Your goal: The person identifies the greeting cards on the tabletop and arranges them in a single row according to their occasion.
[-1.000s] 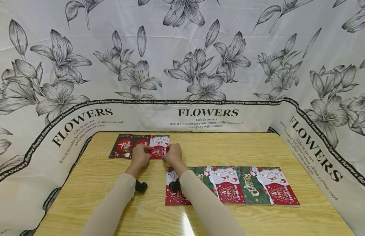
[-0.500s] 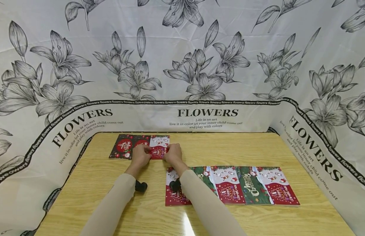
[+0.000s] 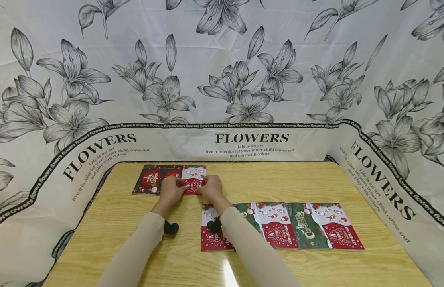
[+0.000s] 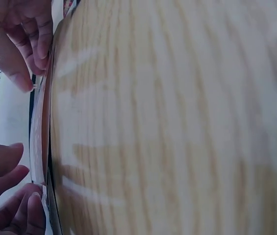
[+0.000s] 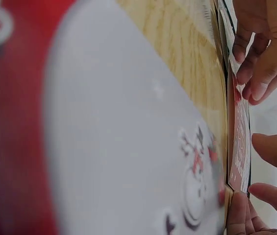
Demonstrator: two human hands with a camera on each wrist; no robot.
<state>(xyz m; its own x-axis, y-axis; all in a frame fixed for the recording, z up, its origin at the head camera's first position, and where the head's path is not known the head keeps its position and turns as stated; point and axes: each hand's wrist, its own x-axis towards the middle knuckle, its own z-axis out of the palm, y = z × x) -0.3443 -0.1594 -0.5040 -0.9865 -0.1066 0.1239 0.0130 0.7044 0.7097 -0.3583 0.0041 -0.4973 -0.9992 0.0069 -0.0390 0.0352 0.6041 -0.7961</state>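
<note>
In the head view a red-and-white Christmas card (image 3: 194, 174) lies at the right end of the back-left row. My left hand (image 3: 171, 189) holds its lower left edge and covers part of the neighbouring dark card. On the opposite side, my right hand (image 3: 212, 188) grips the lower right edge with fingertips and thumb. Both wrist views show this card almost edge-on, low at the tabletop, with fingers of both hands at its two ends. Two black Christmas cards with red circles, one of them the leftmost card (image 3: 147, 178), lie left of it.
A second row of red-and-white and green Christmas cards (image 3: 275, 225) lies nearer on the right; my right forearm passes over its left part. The wooden table (image 3: 178, 259) is bordered by a white floral cloth (image 3: 186, 143) at the back and sides.
Both hands stay at the same card's sides with almost no movement. The head view has shifted very slightly.
</note>
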